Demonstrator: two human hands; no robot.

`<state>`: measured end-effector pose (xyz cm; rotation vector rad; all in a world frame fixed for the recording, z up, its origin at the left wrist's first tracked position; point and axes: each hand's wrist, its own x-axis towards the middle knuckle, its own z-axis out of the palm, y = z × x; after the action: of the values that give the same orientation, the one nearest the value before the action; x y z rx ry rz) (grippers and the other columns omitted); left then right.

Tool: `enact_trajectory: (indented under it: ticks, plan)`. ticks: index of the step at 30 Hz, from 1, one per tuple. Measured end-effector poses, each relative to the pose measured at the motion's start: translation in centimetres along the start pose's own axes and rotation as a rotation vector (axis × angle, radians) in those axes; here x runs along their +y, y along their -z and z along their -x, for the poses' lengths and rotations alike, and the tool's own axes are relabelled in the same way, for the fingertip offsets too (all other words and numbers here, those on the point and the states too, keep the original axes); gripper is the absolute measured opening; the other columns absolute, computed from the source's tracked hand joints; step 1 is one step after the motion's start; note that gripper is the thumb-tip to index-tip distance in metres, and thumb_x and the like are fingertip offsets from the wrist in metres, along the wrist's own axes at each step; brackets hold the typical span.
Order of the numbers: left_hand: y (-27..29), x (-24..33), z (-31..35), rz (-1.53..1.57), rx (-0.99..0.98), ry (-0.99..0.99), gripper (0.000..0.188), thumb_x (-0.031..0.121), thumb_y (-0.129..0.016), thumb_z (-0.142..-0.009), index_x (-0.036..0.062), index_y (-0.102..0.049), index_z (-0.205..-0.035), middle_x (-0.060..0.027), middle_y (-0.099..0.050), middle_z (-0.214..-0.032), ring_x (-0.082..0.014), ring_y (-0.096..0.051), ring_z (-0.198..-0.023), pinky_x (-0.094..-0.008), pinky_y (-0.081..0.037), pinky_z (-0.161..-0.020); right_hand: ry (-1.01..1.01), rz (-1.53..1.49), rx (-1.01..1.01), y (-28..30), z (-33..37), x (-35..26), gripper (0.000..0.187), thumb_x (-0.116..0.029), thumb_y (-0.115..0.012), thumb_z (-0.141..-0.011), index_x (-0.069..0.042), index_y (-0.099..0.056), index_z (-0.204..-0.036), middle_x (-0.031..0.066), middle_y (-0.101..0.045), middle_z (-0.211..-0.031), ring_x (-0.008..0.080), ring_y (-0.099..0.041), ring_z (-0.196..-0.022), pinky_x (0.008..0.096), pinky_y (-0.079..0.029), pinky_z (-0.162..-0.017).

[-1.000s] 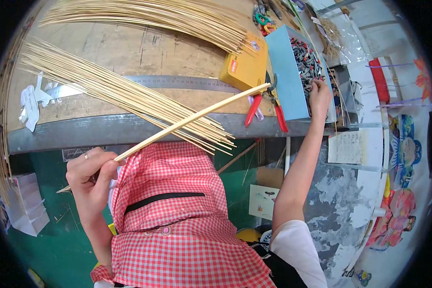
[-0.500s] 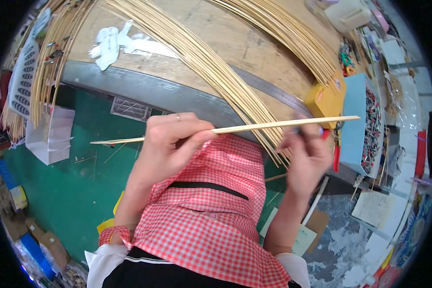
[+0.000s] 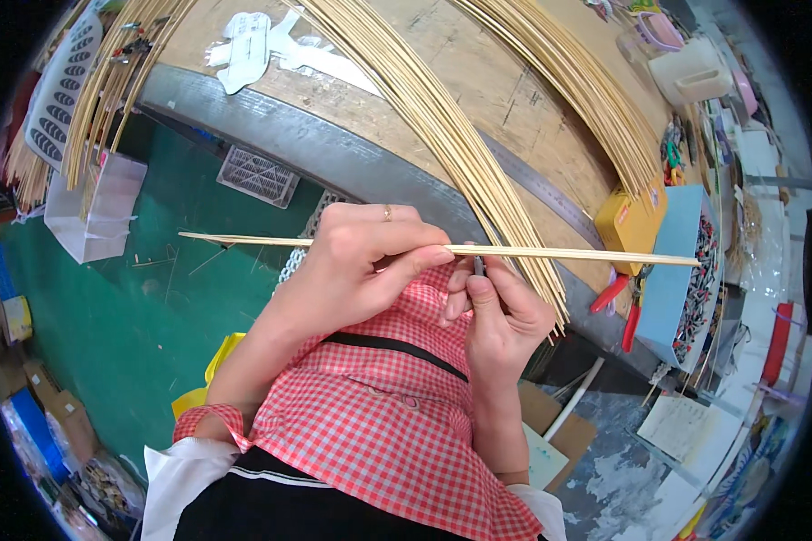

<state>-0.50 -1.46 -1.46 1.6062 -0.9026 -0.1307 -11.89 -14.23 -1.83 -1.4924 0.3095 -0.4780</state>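
Observation:
Thin pale bamboo strips (image 3: 586, 255) lie nearly level across my body, pinched together near the middle by my left hand (image 3: 356, 266). Just right of that pinch, my right hand (image 3: 503, 320) is closed under the strips. Between its thumb and fingers is a small dark grey piece (image 3: 478, 266), mostly covered, of a kind I cannot make out; its upper end meets the strips. Behind my hands, a long bundle of bamboo strips (image 3: 433, 113) runs over the workbench (image 3: 352, 171), with its near ends hanging past the edge.
Another strip bundle (image 3: 568, 77) curves toward a yellow block (image 3: 627, 225). Beside it are red-handled pliers (image 3: 633, 316) and a light blue box (image 3: 663, 239) of small red and black pieces. A metal ruler (image 3: 541, 191) and white cut-outs (image 3: 244, 54) lie on the bench. A white bin (image 3: 90, 221) stands left.
My right hand has moved left along the strips, close to my left hand, and now holds the grey piece up against them. The view has shifted a little.

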Motion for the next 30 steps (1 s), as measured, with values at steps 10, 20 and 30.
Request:
enact_trajectory:
  ticks: [10, 20, 30]
  plan:
    - [0.5, -0.4, -0.1, 0.080, -0.088, 0.010, 0.008, 0.006, -0.066, -0.078, -0.0011, -0.068, -0.082, -0.0103, -0.061, -0.064, -0.0212, -0.060, -0.055, -0.0298, -0.044, -0.051, 0.145, 0.237, -0.083, 1.2, 0.4, -0.1, 0.029, 0.000, -0.056, -0.089, 0.013, -0.055, -0.114, 0.0175, -0.061, -0.094, 0.0169, -0.059, -0.073, 0.0285, -0.051, -0.065]
    - [0.8, -1.0, -0.2, 0.139, -0.277, 0.036, 0.016, 0.011, -0.064, -0.082, -0.0017, -0.068, -0.090, -0.0134, -0.067, -0.078, -0.0218, -0.065, -0.071, -0.0296, -0.050, -0.063, 0.241, -0.052, 0.131, 4.1, -0.8, -1.8, 0.018, -0.013, -0.062, -0.089, 0.005, -0.062, -0.093, 0.0126, -0.060, -0.079, 0.0136, -0.053, -0.062, 0.0214, -0.041, -0.050]
    - [14.5, -3.6, 1.0, -0.418, 0.112, 0.236, 0.022, 0.013, -0.053, -0.092, -0.0020, -0.066, -0.103, -0.0092, -0.068, -0.093, -0.0164, -0.063, -0.090, -0.0285, -0.047, -0.081, 0.327, -0.339, 0.506, 16.1, -1.4, -4.9, 0.017, -0.014, -0.054, -0.094, 0.000, -0.050, -0.102, 0.0048, -0.050, -0.082, 0.0088, -0.044, -0.060, 0.0214, -0.041, -0.055]
